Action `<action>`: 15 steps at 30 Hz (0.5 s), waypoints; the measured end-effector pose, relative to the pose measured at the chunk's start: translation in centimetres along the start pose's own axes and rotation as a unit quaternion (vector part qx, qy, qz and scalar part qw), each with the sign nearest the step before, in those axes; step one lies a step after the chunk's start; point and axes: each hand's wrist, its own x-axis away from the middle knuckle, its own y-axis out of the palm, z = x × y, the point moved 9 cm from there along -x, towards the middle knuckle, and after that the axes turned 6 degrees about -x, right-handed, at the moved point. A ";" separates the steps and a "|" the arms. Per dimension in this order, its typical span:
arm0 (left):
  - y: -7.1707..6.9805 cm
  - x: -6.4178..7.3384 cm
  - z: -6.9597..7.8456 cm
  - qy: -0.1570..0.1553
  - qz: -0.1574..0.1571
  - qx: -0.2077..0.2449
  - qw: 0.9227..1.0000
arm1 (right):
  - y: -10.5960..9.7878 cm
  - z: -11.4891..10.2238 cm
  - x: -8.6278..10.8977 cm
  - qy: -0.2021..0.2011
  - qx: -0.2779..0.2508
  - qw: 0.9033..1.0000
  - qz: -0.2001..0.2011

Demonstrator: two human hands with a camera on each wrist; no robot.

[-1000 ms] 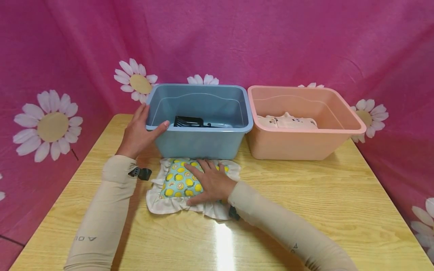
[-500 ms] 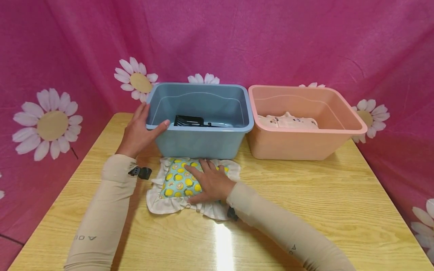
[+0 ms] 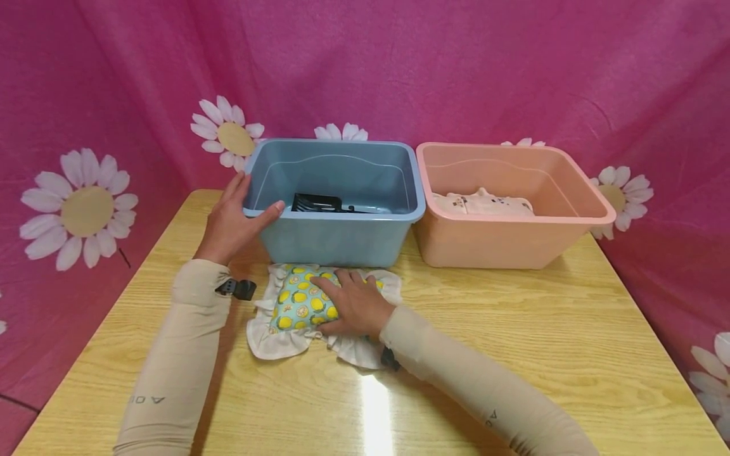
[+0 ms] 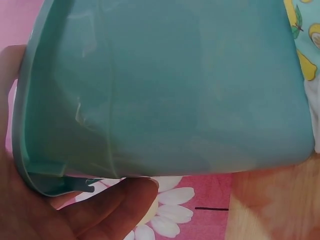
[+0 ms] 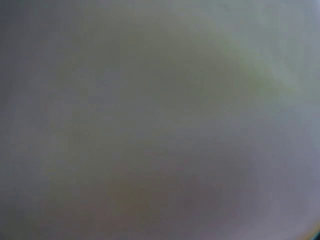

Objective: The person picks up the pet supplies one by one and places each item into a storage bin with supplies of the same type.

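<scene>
My left hand [image 3: 225,225] grips the left front corner of a blue plastic bin [image 3: 331,244], thumb over the front rim and fingers along the left side. In the left wrist view, its fingers [image 4: 117,205] wrap round the bin's corner. Flat on the table before the bin lies a small cushion [image 3: 298,297] with a lemon print and a white ruffled edge. My right hand [image 3: 360,307] rests spread on the cushion's right half, thumb pressing near the front ruffle. The right wrist view shows only a blur of pale cloth.
Inside the blue bin lies a black slotted utensil [image 3: 316,202]. A pink bin [image 3: 490,244] stands right beside it, holding a folded pale printed cloth [image 3: 485,204]. Both bins stand at the back of the wooden table [image 3: 513,329], before a magenta flowered curtain [image 3: 365,69].
My right thumb has drawn slightly inward and away from the table's front edge, and the front ruffle has puckered there. My left hand stays on the bin's corner.
</scene>
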 end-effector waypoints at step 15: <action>-0.2 -0.1 -0.1 -0.010 -0.008 0.000 1.000 | -1.1 -0.7 0.2 -0.006 -0.019 0.999 0.044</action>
